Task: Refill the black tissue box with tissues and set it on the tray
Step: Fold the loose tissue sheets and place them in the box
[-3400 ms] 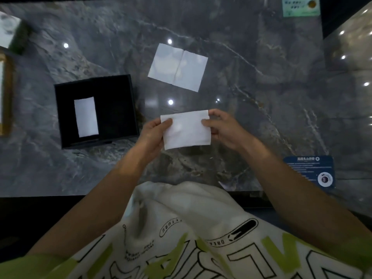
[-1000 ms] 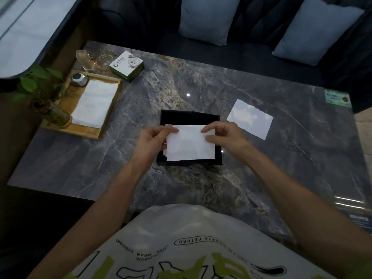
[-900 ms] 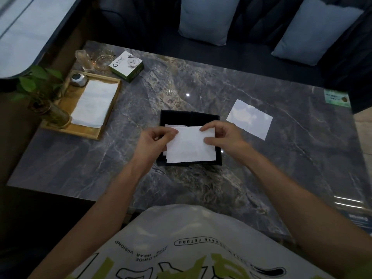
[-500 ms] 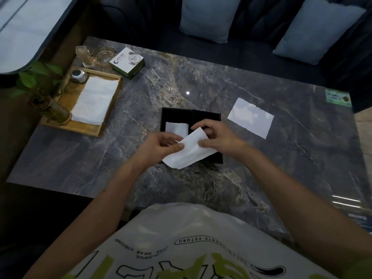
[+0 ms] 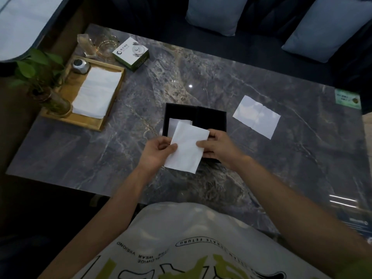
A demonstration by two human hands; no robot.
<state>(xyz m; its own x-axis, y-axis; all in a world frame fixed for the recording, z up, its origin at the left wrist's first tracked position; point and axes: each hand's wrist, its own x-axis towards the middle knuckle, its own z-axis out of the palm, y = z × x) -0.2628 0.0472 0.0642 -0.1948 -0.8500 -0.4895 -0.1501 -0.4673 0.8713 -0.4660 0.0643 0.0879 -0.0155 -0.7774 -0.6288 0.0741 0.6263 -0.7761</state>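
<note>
Two words, "WEAR VISIOND", cross the shirt (image 5: 181, 248).

Dim overall — ceiling-light glare on glossy table (image 5: 201, 91), edges warped.
</note>
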